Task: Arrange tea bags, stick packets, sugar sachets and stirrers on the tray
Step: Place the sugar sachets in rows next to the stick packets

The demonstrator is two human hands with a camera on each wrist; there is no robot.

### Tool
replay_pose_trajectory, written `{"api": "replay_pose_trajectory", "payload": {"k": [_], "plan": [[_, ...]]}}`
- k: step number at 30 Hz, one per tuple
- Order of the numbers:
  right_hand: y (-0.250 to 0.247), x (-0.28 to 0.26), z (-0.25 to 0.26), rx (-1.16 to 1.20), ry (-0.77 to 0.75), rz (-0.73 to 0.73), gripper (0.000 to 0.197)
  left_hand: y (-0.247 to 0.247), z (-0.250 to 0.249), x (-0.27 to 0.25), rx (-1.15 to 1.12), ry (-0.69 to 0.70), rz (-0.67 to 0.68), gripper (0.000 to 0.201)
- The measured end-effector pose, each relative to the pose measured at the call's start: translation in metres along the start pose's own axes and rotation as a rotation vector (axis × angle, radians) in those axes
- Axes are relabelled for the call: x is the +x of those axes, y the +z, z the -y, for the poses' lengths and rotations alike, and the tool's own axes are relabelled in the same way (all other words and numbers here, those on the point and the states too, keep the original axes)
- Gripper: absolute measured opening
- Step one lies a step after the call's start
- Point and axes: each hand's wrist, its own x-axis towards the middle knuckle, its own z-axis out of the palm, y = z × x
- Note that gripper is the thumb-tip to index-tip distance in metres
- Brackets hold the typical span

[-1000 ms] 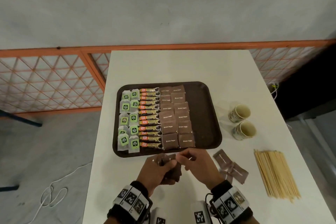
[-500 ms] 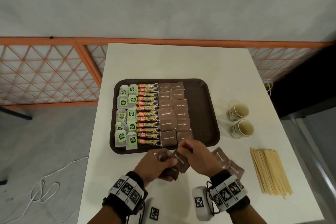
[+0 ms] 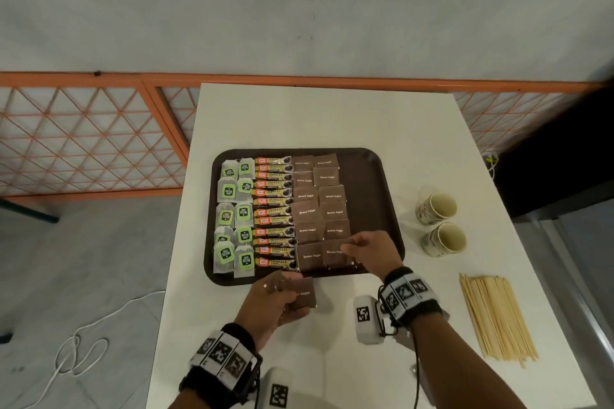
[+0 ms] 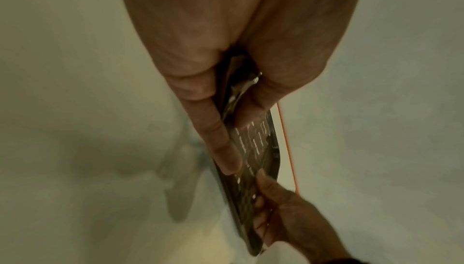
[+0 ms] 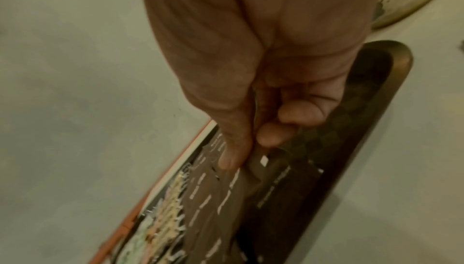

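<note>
The dark brown tray (image 3: 375,196) holds tea bags (image 3: 234,212) on its left, stick packets (image 3: 274,212) in the middle and two columns of brown sugar sachets (image 3: 319,206). My right hand (image 3: 349,247) pinches one sachet (image 3: 334,256) at the near end of the right column, low over the tray (image 5: 376,89). My left hand (image 3: 285,295) grips a small stack of sachets (image 3: 304,295) above the table, just in front of the tray's near rim. The wooden stirrers (image 3: 495,315) lie in a bundle on the table at the right.
Two paper cups (image 3: 437,209) (image 3: 445,239) stand right of the tray. The tray's right strip is bare. The white table (image 3: 315,116) ends near an orange lattice fence (image 3: 83,139). A white cable (image 3: 76,349) lies on the floor at the left.
My right hand drew a sachet from the stack in my left hand and carried it forward onto the tray's near end. The left hand stayed in front of the tray.
</note>
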Motion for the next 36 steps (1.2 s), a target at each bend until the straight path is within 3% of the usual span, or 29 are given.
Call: {"api": "replay_pose_trajectory", "payload": {"k": [6,12,17,21,27,32,36], "plan": [[0.006,0.010,-0.003,-0.053,0.077,-0.081,0.023,-0.011,-0.015,-0.013,-0.141,0.011,0.087,0.037],[-0.003,-0.029,0.014,-0.041,-0.082,-0.126,0.023,0.001,-0.028,-0.021,-0.130,0.088,0.119,0.029],[-0.003,-0.076,0.028,0.137,-0.283,0.138,0.020,0.022,-0.024,-0.015,0.033,0.159,0.066,0.022],[0.004,-0.073,0.028,0.162,-0.339,0.145,0.009,0.034,-0.027,-0.014,0.174,0.247,-0.010,0.017],[0.000,-0.005,0.048,0.060,-0.263,-0.013,0.010,0.019,-0.037,-0.007,0.014,0.214,-0.112,0.006],[-0.009,0.086,0.080,0.205,-0.105,-0.075,0.013,-0.013,-0.061,0.003,-0.218,0.072,-0.003,0.029],[-0.007,0.138,0.103,0.176,-0.062,-0.122,0.014,-0.033,-0.081,0.014,-0.242,0.052,0.077,0.038]]}}
